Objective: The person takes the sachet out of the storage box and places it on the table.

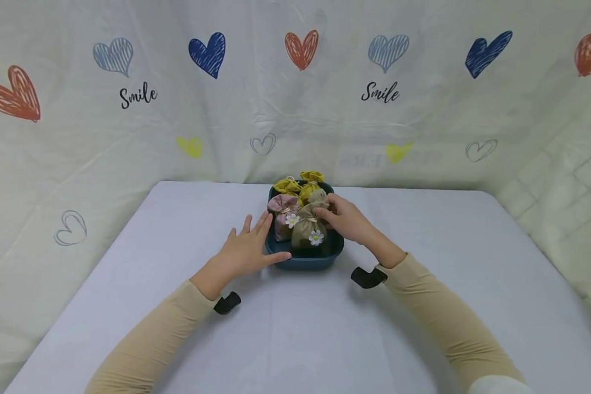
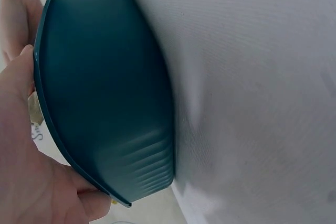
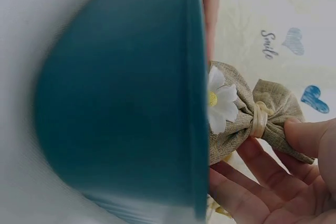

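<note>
A dark teal plastic basin holds several small drawstring pouches. My right hand pinches the gathered top of a grey-brown pouch with a white daisy, thumb on one side and fingers behind. That pouch stands at the basin's near right. My left hand, fingers spread and straight, rests against the basin's left rim, with the thumb along its near edge. Left of the held pouch sits a pink pouch. Behind are two yellow pouches and another beige one, partly hidden.
A white cloth covers the table, and the basin stands toward its far edge. Behind it hangs a pale curtain printed with hearts and the word Smile. Black wrist devices sit under both wrists.
</note>
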A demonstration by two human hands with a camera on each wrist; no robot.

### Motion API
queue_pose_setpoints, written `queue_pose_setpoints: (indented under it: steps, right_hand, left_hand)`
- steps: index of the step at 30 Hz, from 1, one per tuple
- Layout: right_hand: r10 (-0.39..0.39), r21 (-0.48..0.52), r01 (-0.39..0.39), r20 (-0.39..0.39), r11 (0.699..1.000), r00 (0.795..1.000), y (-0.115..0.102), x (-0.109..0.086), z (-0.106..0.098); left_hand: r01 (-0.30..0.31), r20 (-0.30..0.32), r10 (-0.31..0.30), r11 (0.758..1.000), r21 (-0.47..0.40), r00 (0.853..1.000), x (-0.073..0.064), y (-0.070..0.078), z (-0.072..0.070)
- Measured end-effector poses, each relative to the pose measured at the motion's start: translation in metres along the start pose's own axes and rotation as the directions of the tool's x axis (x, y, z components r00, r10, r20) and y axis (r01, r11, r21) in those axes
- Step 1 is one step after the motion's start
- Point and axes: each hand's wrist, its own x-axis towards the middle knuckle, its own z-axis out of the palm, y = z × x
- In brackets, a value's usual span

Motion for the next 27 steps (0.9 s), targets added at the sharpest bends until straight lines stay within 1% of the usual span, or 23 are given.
queue_pose_setpoints:
  steps: [7, 16, 21, 27]
  right_hand:
    - [-0.033, 0.010, 0.033, -0.010, 0.999, 0.999, -0.003, -0.002, -0.009]
    - [-0.041, 0.003, 0.042, -0.025, 0.999, 0.999, -0.008, -0.005, -0.022]
    - [-0.041, 0.026, 0.042, -0.034, 0.999, 0.999, -0.008, -0.008, -0.029]
    - [-0.025, 0.080, 0.029, -0.044, 0.996, 0.999, -0.006, -0.009, -0.032]
  left_hand:
    - [-0.001, 0.004, 0.001, 1.000, -0.002, 1.000, 0.000, 0.002, -0.002]
    - [0.004, 0.003, -0.004, 1.000, 0.003, 1.000, -0.001, 0.003, -0.001]
    - [0.006, 0.005, -0.006, 1.000, 0.002, 1.000, -0.001, 0.004, -0.002]
    - [-0.004, -0.005, 0.004, 1.000, 0.018, 1.000, -0.001, 0.002, 0.000]
